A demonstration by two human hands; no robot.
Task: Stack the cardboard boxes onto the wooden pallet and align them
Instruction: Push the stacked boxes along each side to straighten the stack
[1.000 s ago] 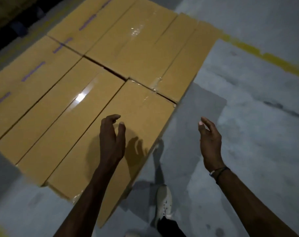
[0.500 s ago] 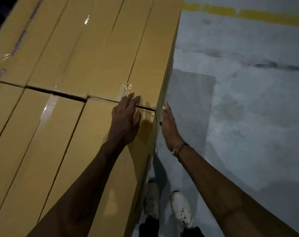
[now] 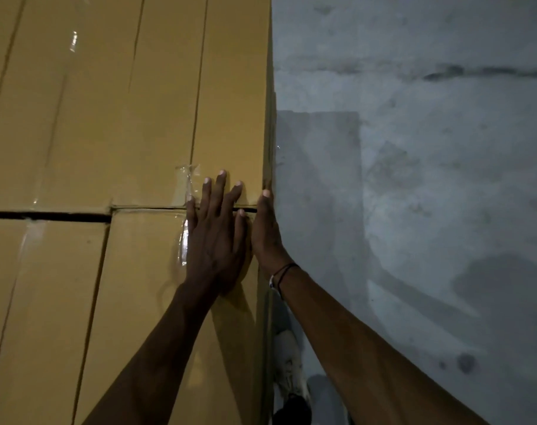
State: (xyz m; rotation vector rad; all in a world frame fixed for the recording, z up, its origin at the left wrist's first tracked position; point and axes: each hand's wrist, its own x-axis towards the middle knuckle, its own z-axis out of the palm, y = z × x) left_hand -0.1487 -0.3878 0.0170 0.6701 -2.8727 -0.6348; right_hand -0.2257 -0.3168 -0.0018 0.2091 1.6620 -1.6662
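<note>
- Two hands, both mine, work at the right edge of the boxes point(image 3: 123, 118), where the near box point(image 3: 144, 302) meets the far box point(image 3: 230, 102).
- My left hand point(image 3: 216, 237) lies flat on top with straight fingers, palm on the near box and fingertips across the gap point(image 3: 46, 216) onto the far box.
- My right hand point(image 3: 265, 228) is flat too, fingers straight, pressed against the side face right at that seam; neither hand grips anything.
- Stacking looks mostly done: the top layer runs left of my left hand and away past my fingertips, packed side by side.
- I cannot see the pallet, since the boxes hide whatever is under them.
- What seems left is alignment. The dark gap is wide well left of my left hand and narrows to a slit under my fingers, so I judge the rows are not yet tight.
- The outer faces by my right hand look close to flush.
- The concrete floor point(image 3: 414, 210) spreads out right of my right hand, and my shoe point(image 3: 288, 363) shows below that wrist.
</note>
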